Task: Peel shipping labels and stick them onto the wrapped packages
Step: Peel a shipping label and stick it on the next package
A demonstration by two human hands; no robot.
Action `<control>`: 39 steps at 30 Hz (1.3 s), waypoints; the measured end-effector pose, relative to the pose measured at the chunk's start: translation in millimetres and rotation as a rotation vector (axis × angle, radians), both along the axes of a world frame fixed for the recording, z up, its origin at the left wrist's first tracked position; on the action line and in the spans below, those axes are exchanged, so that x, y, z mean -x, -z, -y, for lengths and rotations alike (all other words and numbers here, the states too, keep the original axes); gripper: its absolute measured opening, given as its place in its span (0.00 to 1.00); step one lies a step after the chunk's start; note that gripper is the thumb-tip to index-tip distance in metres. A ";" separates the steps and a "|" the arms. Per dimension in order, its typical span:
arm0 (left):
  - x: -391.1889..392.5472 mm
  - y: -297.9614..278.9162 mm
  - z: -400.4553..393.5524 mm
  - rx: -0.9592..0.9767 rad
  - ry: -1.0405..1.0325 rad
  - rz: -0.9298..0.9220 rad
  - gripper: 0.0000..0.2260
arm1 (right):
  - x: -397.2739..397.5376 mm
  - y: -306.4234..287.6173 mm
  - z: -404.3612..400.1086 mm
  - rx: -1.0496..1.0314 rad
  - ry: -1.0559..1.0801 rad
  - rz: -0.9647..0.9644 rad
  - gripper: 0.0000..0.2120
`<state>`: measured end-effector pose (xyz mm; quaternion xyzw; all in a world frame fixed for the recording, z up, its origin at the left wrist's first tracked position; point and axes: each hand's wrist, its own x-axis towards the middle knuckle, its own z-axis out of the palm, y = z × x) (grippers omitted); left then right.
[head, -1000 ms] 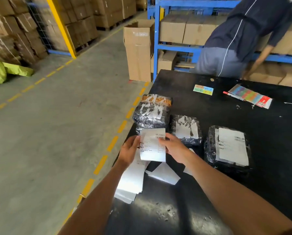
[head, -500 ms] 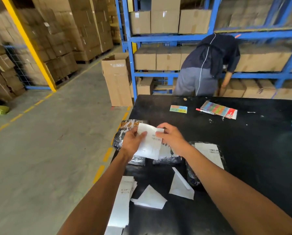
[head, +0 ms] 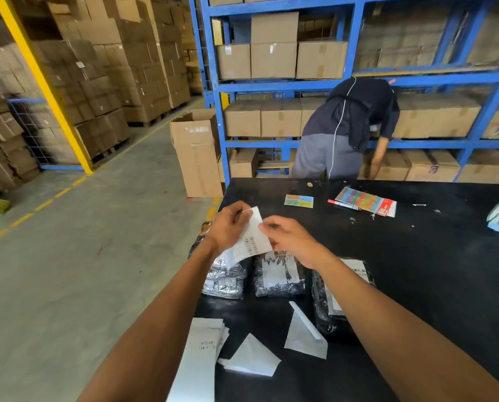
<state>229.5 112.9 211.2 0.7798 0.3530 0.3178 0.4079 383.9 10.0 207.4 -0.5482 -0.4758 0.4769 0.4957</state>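
Head cam: my left hand (head: 228, 227) and right hand (head: 288, 237) both pinch one shipping label (head: 249, 237) above the wrapped packages (head: 280, 275) by the table's left edge (head: 201, 303) (table's far right mostly bare)

Barcodes and print on held shipping label (head: 249, 242) and label stack (head: 204, 343): too blurred, nothing readable.

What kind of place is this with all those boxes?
Most likely a warehouse where parcels get packed. Cardboard boxes fill tall blue racks, more are stacked beside a yellow post, and both hands hold a shipping label above wrapped packages on a black table.
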 end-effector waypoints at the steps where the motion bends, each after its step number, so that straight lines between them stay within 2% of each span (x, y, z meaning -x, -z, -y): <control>1: 0.1 -1.6 0.3 0.016 0.043 -0.023 0.08 | -0.2 -0.6 -1.3 -0.027 0.055 -0.004 0.10; 5: 1.1 -5.0 0.7 0.036 0.127 -0.107 0.11 | -0.4 -3.3 -4.2 -0.078 0.168 0.047 0.07; 13: 7.2 -5.8 -0.5 -0.038 0.115 -0.163 0.10 | -0.8 0.4 -2.8 -0.138 0.135 0.197 0.06; 25: 8.6 -6.7 3.0 -0.119 0.096 -0.216 0.10 | 1.5 11.3 -8.3 -0.131 0.130 0.226 0.06; 39: 9.1 -4.3 -0.2 -0.116 0.099 -0.218 0.10 | 0.4 12.1 -10.9 -0.120 0.125 0.193 0.05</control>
